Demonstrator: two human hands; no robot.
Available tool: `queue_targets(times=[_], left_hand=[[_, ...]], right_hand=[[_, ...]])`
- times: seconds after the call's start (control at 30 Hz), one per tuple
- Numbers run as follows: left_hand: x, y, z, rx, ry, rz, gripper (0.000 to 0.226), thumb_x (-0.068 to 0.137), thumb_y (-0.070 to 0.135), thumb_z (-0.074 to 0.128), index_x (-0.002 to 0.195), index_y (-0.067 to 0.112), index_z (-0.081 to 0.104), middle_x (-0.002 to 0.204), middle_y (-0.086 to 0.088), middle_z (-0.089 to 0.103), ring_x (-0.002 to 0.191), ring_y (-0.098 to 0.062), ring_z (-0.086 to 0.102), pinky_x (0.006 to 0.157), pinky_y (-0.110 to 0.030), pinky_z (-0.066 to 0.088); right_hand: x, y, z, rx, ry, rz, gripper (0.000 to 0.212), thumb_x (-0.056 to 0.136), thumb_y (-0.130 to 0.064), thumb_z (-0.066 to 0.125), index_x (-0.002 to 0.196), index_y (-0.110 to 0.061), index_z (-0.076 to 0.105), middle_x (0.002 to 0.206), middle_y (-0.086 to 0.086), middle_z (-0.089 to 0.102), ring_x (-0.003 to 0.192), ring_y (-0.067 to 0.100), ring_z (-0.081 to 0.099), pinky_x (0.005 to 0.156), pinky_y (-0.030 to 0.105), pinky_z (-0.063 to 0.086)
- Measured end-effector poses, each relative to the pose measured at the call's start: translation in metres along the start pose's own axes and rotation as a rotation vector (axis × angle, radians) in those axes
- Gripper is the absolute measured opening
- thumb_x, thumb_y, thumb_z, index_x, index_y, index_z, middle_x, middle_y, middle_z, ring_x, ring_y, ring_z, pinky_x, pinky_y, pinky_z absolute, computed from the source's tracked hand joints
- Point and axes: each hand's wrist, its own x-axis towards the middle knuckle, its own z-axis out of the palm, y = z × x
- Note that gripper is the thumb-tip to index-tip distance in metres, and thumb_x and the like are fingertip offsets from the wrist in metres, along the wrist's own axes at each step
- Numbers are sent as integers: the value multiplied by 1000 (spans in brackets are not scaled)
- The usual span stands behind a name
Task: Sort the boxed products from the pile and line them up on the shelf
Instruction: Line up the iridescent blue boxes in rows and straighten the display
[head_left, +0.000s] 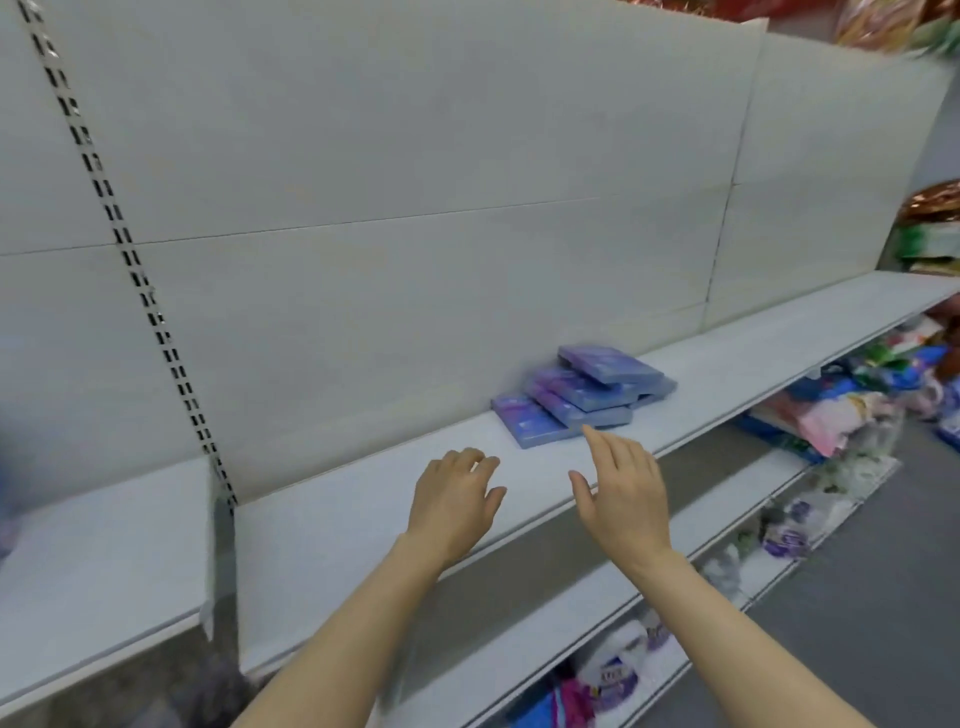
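Big pale back panel (415, 156) fills the far side, with one slotted upright (130, 260) running down its left. One long white shelf (322, 525) stretches left to right, mostly bare. Below it sits a lower shelf (519, 649) carrying soft packaged goods (613, 675), blurred, count unclear. More bright packets (852, 410) crowd the far right. Two bare arms reach in from the near edge. Left hand (452, 504) hovers over the shelf, fingers curled loosely, holding nothing. Right hand (623, 493) is spread wide, fingers released, empty, its fingertips just short of the boxes. The pile of boxes (582, 392) lies flat against the back panel, right of centre: about five purple-blue boxes, fanned and overlapping, exact count hard to tell.
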Motion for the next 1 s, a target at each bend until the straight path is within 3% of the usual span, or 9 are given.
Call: queue_targets(times=[0.1,0.4,0.53,0.67,0.77,0.83,0.87,0.93,1.0], left_hand=[[35,16,22,40,-44,-8,43,102,42,39,139,24,49,140,4,49,121,-22,48,96,-33,36],[153,20,92,-48,-149,-148,41,102,37,35,134,15,48,134,-5,53,117,-26,51,90,-36,42],[199,10,132,-93,-321,-181,61,106,38,26,154,3,15,161,-12,17,148,-25,17,115,-37,26],[201,4,174,-128,-478,-200,74,102,55,13,155,10,-9,164,-7,-13,151,-23,-11,122,-39,5],[187,-1,176,-88,-446,-115,103,74,75,-24,156,14,-12,162,1,-18,150,-19,-14,122,-38,-1],[176,-9,172,-100,-433,-108,126,51,76,-43,156,15,-9,157,7,-20,151,-17,-10,121,-37,-3],[170,-14,170,-89,-390,-104,124,57,75,-42,157,14,0,156,7,-15,152,-18,-1,120,-35,-1],[153,-25,169,-29,-310,-84,100,89,68,-16,149,11,39,156,2,20,143,-19,36,116,-30,14],[127,-40,166,-64,-299,-123,76,100,59,7,134,17,61,144,3,51,131,-15,48,111,-31,17]], right_hand=[[5,33,4,-25,-11,36,52,79,-22,69,126,-1,60,110,12,66,99,31,62,84,43,51],[47,108,57,-93,-74,94,57,74,-19,80,125,-2,61,115,11,67,102,31,62,86,42,51],[78,134,92,-98,-98,116,47,82,-19,70,125,-2,61,112,11,67,100,31,63,83,40,51],[106,153,125,-26,-175,184,45,88,-19,67,129,-2,58,121,12,65,109,32,62,87,41,50],[122,166,154,21,-226,191,44,91,-19,63,130,-1,55,126,14,62,113,33,60,87,40,51],[133,170,173,40,-322,217,51,86,-9,64,135,-1,51,134,14,57,119,34,56,87,42,51],[139,172,181,42,-372,221,57,81,-2,61,137,-1,48,137,15,55,122,34,54,88,43,50],[149,176,198,40,-437,211,69,71,8,55,139,2,45,142,17,49,129,36,48,97,44,46],[154,183,215,-4,-489,185,73,69,10,57,140,3,45,144,19,47,134,36,43,107,47,40]])
